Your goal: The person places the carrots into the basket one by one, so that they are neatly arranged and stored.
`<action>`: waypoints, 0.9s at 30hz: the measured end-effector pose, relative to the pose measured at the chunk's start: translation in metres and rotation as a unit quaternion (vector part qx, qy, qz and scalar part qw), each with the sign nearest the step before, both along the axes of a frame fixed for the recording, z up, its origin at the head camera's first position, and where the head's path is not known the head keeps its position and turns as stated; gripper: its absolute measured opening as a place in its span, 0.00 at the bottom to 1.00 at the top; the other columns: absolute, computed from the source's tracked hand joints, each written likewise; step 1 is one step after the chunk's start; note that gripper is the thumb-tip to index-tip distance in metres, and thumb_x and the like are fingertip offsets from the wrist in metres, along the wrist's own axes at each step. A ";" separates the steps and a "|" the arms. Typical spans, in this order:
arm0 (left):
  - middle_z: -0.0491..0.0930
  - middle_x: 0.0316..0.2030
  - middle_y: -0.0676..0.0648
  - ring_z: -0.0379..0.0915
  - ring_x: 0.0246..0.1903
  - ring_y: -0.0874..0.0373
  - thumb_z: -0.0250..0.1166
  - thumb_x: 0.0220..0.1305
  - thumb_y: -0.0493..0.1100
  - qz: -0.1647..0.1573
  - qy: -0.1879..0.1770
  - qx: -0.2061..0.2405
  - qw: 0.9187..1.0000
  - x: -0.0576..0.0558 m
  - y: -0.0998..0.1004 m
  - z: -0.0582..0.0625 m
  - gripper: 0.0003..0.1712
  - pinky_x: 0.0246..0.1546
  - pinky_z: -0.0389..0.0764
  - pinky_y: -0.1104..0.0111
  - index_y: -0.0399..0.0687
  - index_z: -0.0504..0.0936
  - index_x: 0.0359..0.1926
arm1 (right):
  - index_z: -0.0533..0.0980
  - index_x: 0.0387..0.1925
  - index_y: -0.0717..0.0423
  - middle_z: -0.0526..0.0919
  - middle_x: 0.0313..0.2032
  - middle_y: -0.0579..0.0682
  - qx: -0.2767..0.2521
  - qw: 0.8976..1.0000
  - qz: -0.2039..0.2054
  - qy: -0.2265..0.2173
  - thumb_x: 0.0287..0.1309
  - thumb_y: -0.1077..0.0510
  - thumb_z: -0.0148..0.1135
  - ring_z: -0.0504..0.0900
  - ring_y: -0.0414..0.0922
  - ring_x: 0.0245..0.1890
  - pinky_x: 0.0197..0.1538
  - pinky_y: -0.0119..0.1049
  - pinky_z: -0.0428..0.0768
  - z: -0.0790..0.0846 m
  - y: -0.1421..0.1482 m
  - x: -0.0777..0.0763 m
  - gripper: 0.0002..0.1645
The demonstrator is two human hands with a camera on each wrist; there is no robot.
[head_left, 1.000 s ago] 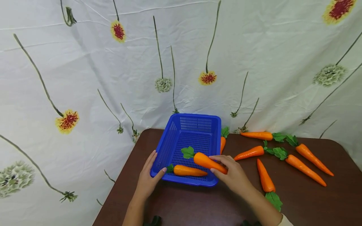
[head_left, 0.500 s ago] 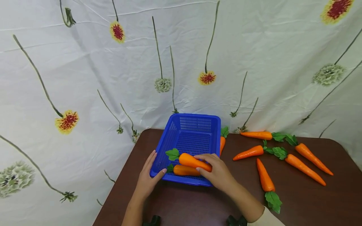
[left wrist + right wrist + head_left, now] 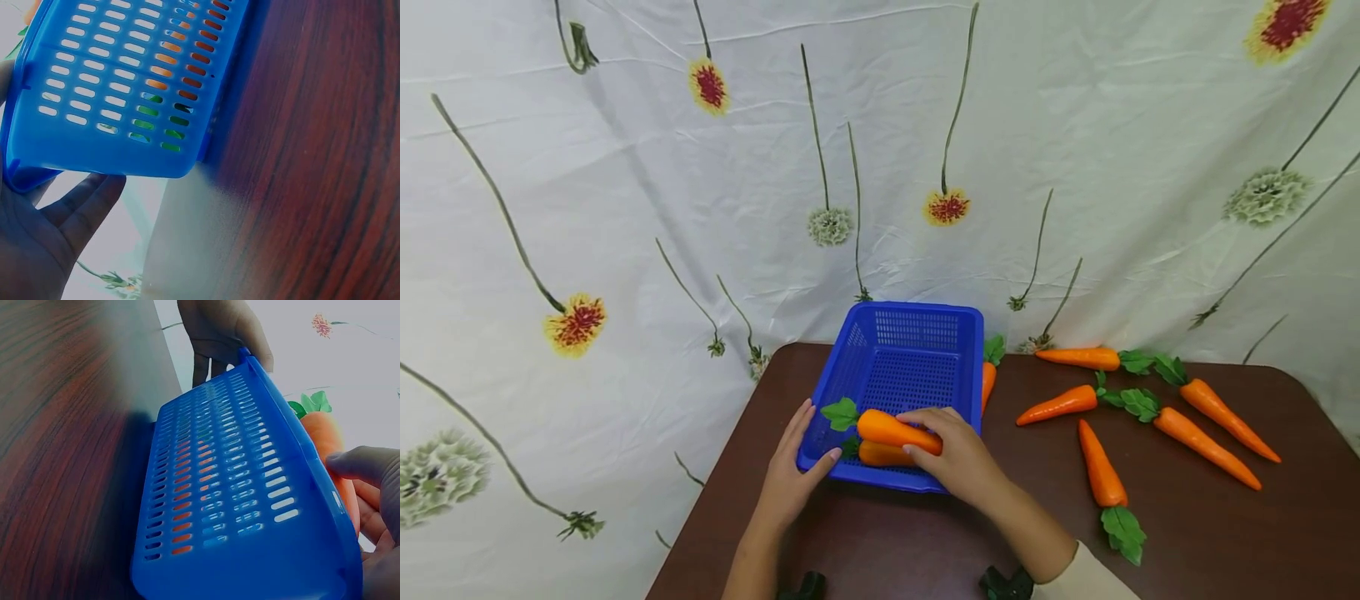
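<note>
My left hand (image 3: 790, 479) holds the near left corner of a blue plastic basket (image 3: 886, 477), fingers along its left side and thumb over the front rim. My right hand (image 3: 958, 457) pinches an orange carrot (image 3: 887, 428) with green leaves, thumb on the near side and fingers across it. This carrot is inside the basket's near end, leaves pointing left, just above another carrot (image 3: 876, 455) lying along the front wall. In the right wrist view, the held carrot (image 3: 325, 434) shows above the rim, and orange shows through the slots.
Several carrots (image 3: 1101, 467) lie spread on the dark brown table (image 3: 1187, 542) right of the basket. One carrot (image 3: 988, 383) lies close against the basket's right side, partly hidden. A white flower-patterned cloth (image 3: 760, 167) hangs behind the table.
My right hand has moved left with the carrot, from the basket's right side to above the carrot along the front wall, and slightly lower. My left hand has stayed on the corner.
</note>
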State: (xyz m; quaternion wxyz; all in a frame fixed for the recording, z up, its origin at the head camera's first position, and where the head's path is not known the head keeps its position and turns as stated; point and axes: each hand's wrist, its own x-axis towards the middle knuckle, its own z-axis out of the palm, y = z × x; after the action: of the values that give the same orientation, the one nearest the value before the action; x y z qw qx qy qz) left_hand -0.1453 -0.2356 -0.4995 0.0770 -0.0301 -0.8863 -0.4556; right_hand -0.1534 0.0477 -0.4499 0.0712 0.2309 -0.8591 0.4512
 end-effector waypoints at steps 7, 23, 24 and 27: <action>0.52 0.80 0.55 0.48 0.79 0.46 0.69 0.64 0.58 -0.001 0.006 0.005 1.000 0.000 0.000 -0.002 0.47 0.74 0.52 0.35 0.60 0.58 0.79 | 0.80 0.60 0.42 0.85 0.56 0.42 0.000 1.000 0.008 0.004 0.58 0.54 0.73 0.78 0.45 0.57 0.57 0.45 0.81 -0.003 0.000 0.001 0.27; 0.53 0.80 0.55 0.49 0.79 0.47 0.71 0.63 0.55 -0.004 0.016 0.019 1.000 -0.002 -0.001 -0.002 0.47 0.75 0.54 0.38 0.59 0.60 0.78 | 0.75 0.66 0.38 0.79 0.64 0.41 -0.035 0.998 -0.003 -0.043 0.59 0.51 0.73 0.72 0.47 0.68 0.69 0.54 0.73 -0.002 0.005 0.005 0.33; 0.53 0.80 0.55 0.49 0.79 0.47 0.71 0.63 0.55 -0.004 0.015 0.018 1.000 -0.002 -0.001 -0.002 0.47 0.75 0.54 0.38 0.59 0.59 0.78 | 0.75 0.65 0.38 0.79 0.64 0.40 -0.036 0.998 -0.005 -0.044 0.59 0.51 0.73 0.72 0.47 0.68 0.69 0.54 0.73 -0.002 0.005 0.005 0.32; 0.53 0.80 0.55 0.49 0.79 0.47 0.71 0.63 0.55 -0.003 0.015 0.016 1.000 -0.003 -0.001 -0.002 0.47 0.74 0.54 0.38 0.59 0.59 0.78 | 0.76 0.64 0.36 0.79 0.63 0.40 -0.047 0.998 -0.013 -0.045 0.59 0.52 0.73 0.72 0.47 0.68 0.68 0.55 0.74 -0.003 0.008 0.007 0.31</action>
State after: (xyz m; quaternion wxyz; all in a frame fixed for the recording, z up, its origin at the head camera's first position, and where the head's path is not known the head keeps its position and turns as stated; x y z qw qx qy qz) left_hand -0.1479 -0.2362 -0.5020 0.0892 -0.0382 -0.8775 -0.4697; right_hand -0.1465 0.0553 -0.4530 0.0492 0.1961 -0.8422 0.4999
